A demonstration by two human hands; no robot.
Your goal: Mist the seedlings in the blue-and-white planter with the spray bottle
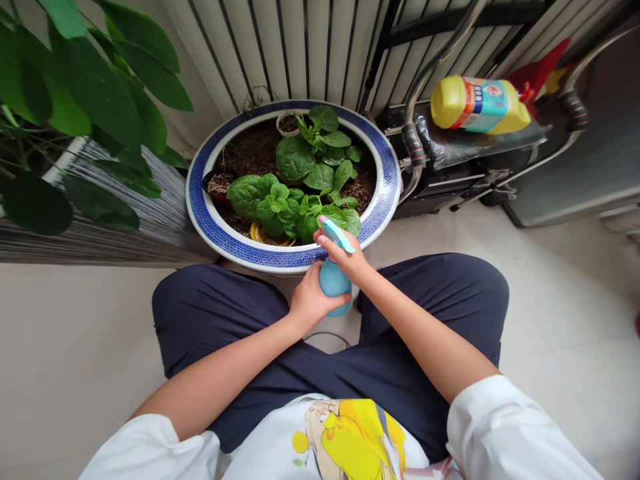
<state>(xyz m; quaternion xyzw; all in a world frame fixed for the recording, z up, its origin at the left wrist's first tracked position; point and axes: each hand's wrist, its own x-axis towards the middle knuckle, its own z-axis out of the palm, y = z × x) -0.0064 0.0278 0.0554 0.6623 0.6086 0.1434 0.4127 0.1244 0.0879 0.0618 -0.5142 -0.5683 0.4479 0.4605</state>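
Note:
Between my knees I hold a blue spray bottle (334, 283) with a pale blue head and a pink nozzle, pointed at the plants. My left hand (311, 299) wraps round the body of the bottle. Higher up, my right hand (345, 257) is closed round the spray head, its fingers at the trigger, which they partly hide. Just beyond the nozzle stand leafy green plants (295, 159) in dark soil (253, 148). They grow in a large round pot (390, 175) with a white and blue patterned rim. A small white cup (289, 124) of soil sits inside it.
A radiator (295, 53) runs behind the pot. On the left, a big-leaved plant (110, 93) rises from a grey striped planter (145, 200). To the right, a yellow bottle (480, 105) lies on a folded cart (415, 150) with metal handles. Pale tile floor (565, 287) surrounds my legs.

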